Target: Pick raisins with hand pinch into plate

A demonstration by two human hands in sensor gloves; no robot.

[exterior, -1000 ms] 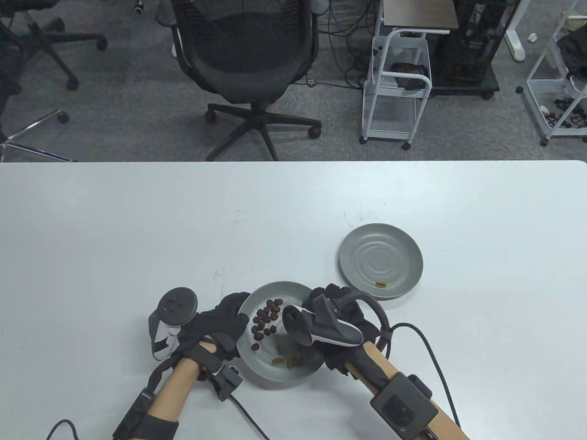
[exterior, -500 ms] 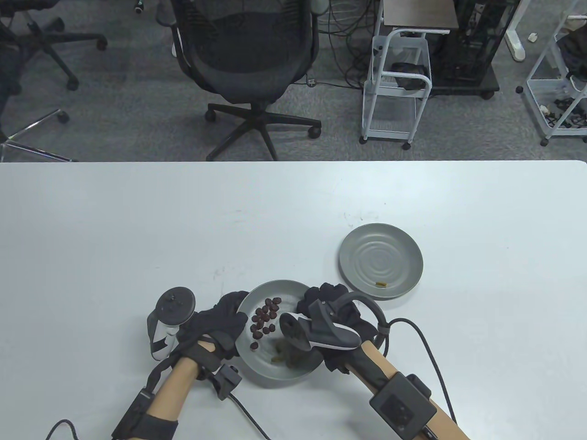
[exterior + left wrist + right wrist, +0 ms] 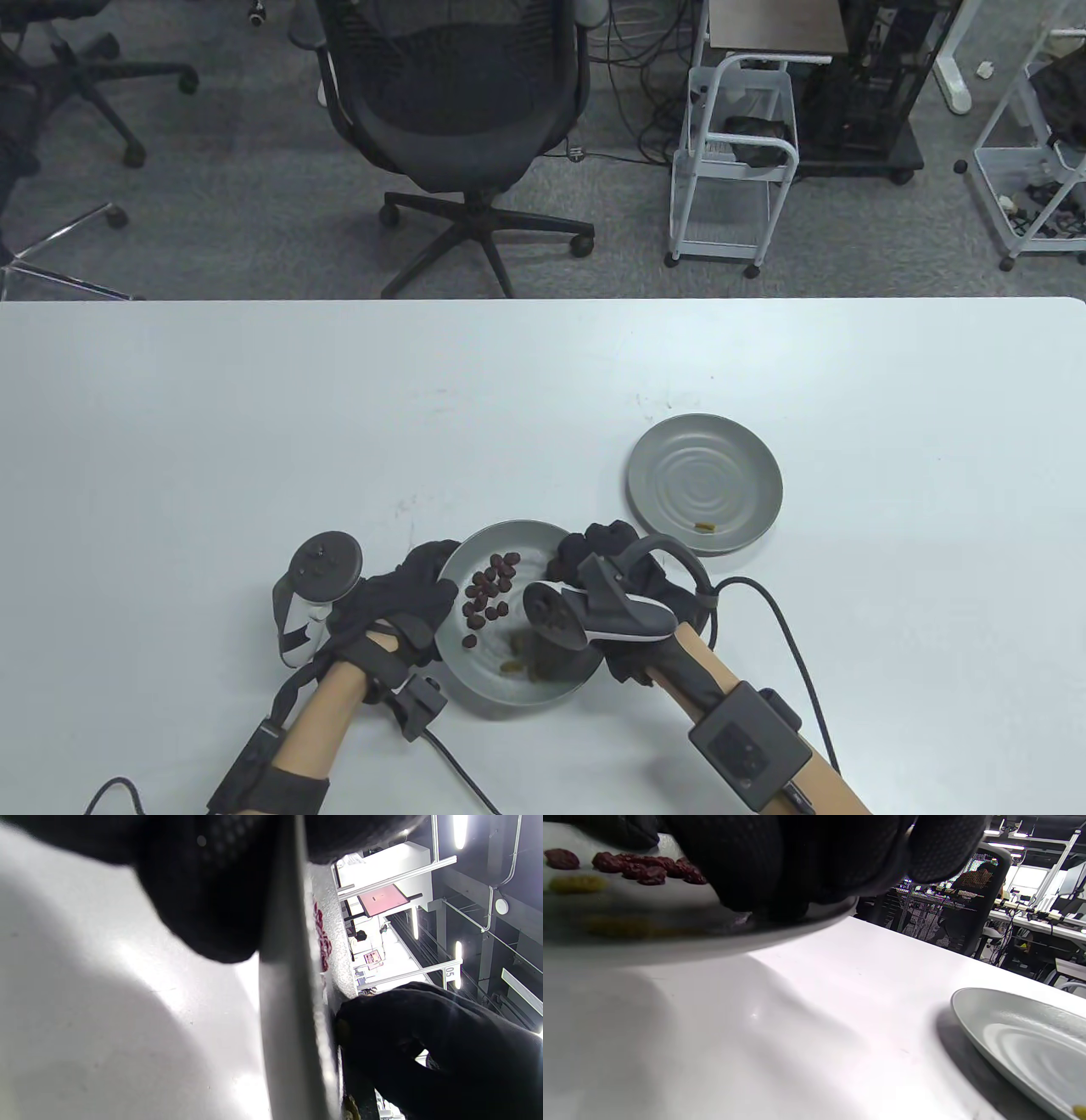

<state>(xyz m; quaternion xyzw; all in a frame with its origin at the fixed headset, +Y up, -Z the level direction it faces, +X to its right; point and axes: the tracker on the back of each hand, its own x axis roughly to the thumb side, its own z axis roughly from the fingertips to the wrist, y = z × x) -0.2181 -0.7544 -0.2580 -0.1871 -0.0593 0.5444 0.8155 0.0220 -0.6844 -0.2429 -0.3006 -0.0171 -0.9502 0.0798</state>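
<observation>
A near grey plate (image 3: 543, 692) holds several dark raisins (image 3: 488, 594) and a few yellow raisins (image 3: 512, 666). My left hand (image 3: 407, 598) grips its left rim, and a finger lies over the rim (image 3: 284, 1005) in the left wrist view. My right hand (image 3: 607, 552) reaches into the plate's right side, fingertips hidden under the tracker. In the left wrist view its fingertips (image 3: 360, 1022) are bunched together on the plate, with a yellowish bit at their tip. A far grey plate (image 3: 704, 484) holds one yellow raisin (image 3: 704, 527).
The white table (image 3: 254, 424) stretches wide behind and beside both plates. The far plate (image 3: 1018, 1035) lies a hand's width to the right of my right hand. Cables trail from both wrists toward the table's near edge.
My right hand dipped left into the near plate, then shifted slightly right and away. My left hand and both plates have stayed in place.
</observation>
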